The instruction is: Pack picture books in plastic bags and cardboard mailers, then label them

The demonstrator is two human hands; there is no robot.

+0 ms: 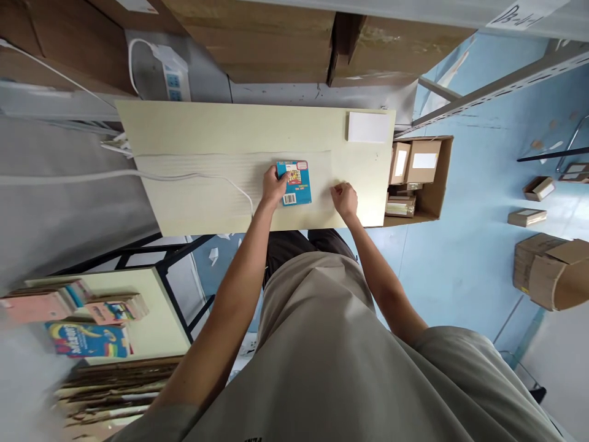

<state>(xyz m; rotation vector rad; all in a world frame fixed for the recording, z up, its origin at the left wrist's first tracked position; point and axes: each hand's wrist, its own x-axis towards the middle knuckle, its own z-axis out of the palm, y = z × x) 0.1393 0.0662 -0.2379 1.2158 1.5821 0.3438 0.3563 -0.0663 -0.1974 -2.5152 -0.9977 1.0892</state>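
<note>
At the far left, low down, stacked pink and multicoloured paper books [50, 305] sit on a side table [151, 301], well apart from the work. Higher up, a white plastic power strip [177, 80] lies behind the long, pale-yellow, flat-topped desk [221, 129]. A thin white cable [197, 176] runs in over the desk's left end and bends down close to the left forearm — the likeliest thing to snag on.

Near the middle, the left hand [273, 185] grips the left edge of a flat, nearly square blue printed item [301, 184], thumb across its face. A book or a slim boxed set, I cannot tell which; it is over the desk's middle, barcode towards the body. I would judge it light to moderate in weight, fairly stiff, a little slippery if the cover is glossy, and tough apart from its corners. The side edges look the best hold, and the right one is free.

Just beyond that edge, apart from it, the right hand [345, 199] has its fingers curled in narrow; whether they pinch anything thin, I cannot tell. Further right, a white rectangular card or box [368, 127] lies near the back corner, and an open brown cardboard carton [447, 162] holding smaller boxes [423, 161] stands against the desk's end — bulky for the right elbow.
</note>
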